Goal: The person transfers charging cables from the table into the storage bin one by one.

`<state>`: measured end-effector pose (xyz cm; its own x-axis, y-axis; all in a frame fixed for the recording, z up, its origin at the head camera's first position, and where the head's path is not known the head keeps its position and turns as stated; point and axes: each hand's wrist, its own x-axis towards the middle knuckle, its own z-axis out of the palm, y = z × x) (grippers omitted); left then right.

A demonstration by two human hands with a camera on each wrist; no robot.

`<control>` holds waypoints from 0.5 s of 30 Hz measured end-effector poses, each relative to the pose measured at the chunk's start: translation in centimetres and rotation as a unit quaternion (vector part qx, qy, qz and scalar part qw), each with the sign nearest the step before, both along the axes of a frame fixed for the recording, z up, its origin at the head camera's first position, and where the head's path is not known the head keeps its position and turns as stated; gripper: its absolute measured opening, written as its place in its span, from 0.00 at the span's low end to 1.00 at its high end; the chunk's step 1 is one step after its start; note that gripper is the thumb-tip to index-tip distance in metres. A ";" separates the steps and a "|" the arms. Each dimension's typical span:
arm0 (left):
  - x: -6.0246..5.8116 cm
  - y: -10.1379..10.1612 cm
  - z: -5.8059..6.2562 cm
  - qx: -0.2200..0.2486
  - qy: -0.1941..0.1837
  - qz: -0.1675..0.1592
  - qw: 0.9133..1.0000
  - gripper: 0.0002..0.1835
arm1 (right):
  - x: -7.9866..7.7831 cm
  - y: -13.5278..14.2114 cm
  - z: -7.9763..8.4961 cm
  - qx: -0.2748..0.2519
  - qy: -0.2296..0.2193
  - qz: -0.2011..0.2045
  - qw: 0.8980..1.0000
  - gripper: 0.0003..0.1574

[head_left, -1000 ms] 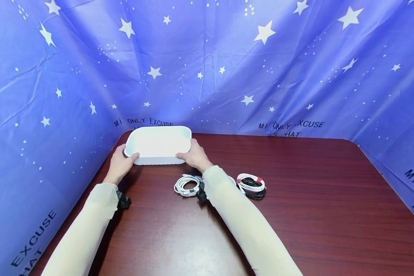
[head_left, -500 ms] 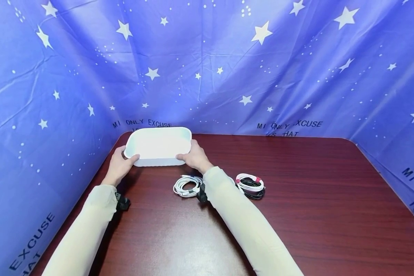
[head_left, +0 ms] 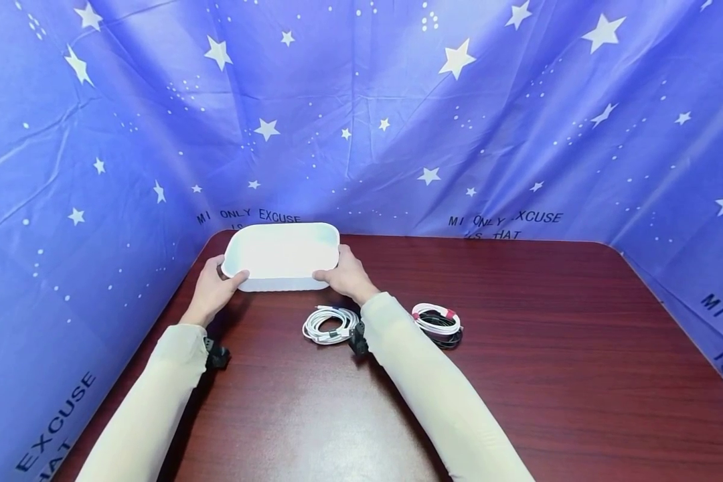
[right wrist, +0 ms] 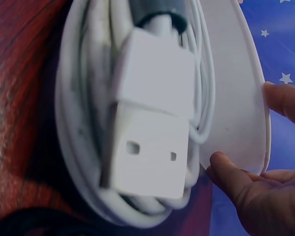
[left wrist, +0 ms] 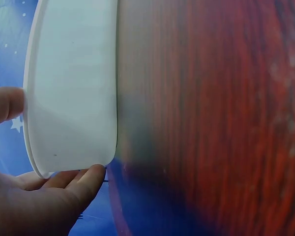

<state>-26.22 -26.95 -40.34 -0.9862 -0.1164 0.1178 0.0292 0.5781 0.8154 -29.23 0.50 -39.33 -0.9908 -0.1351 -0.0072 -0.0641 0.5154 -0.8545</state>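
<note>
A white plastic storage bin [head_left: 282, 254] with rounded corners is at the far left of the table, its mouth upward. My left hand [head_left: 211, 289] grips its left end, thumb at the near rim and fingers around the corner. At the other end, my right hand [head_left: 348, 274] holds the bin the same way. In the left wrist view the bin's lower edge lies close to the tabletop; I cannot tell whether it touches. A coiled white USB cable [head_left: 327, 326] lies near my right wrist, its plug [right wrist: 150, 147] large in the right wrist view.
Right of my right forearm lies a white coiled cable [head_left: 436, 318] with a red tie, over a black cable [head_left: 450, 341]. The dark red wooden table [head_left: 566, 348] is bordered by a blue star-patterned curtain [head_left: 361, 120] at the back and sides.
Both hands and the bin have shifted slightly to the right in the last half second. The grip looks the same, and the cables have not moved.
</note>
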 end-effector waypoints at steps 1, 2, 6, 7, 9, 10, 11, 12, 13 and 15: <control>0.0 0.0 0.0 0.000 -0.001 -0.001 1.000 0.38 | 0.0 0.1 0.0 0.002 0.000 0.000 1.000 0.43; 0.1 0.1 0.0 -0.001 -0.004 -0.001 1.000 0.38 | 0.1 0.1 0.0 0.002 -0.001 0.000 1.000 0.44; 0.0 0.2 0.0 -0.002 -0.005 -0.005 1.000 0.39 | 0.1 0.4 0.1 0.006 -0.008 0.000 1.000 0.44; 0.0 0.2 -0.1 -0.004 -0.005 -0.005 1.000 0.39 | 0.2 0.4 0.2 0.006 -0.010 0.000 1.000 0.44; 0.0 0.2 -0.1 -0.006 -0.004 -0.005 1.000 0.39 | 0.2 0.5 0.2 0.008 -0.011 0.000 1.000 0.44; 0.0 0.3 -0.1 -0.005 -0.004 -0.006 1.000 0.39 | 0.2 0.6 0.3 0.008 -0.012 -0.001 1.000 0.44; 0.1 0.3 -0.1 -0.004 -0.004 -0.007 1.000 0.39 | 0.2 0.6 0.3 0.008 -0.011 -0.001 1.000 0.45; 0.1 0.4 -0.1 -0.006 -0.004 -0.006 1.000 0.39 | 0.2 0.7 0.2 0.008 -0.010 0.000 1.000 0.44; 0.1 0.4 -0.1 -0.006 -0.005 -0.006 1.000 0.39 | 0.2 0.7 0.2 0.008 -0.010 0.000 1.000 0.45; 0.1 0.5 0.0 -0.004 -0.005 -0.005 1.000 0.39 | 0.2 0.8 0.2 0.008 -0.010 0.001 1.000 0.45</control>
<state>-26.12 -26.40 -40.38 -0.9884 -0.1051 0.1099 0.0279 0.5850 0.8106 -28.99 1.33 -39.14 -0.9903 -0.1359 -0.0288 -0.0480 0.5292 -0.8471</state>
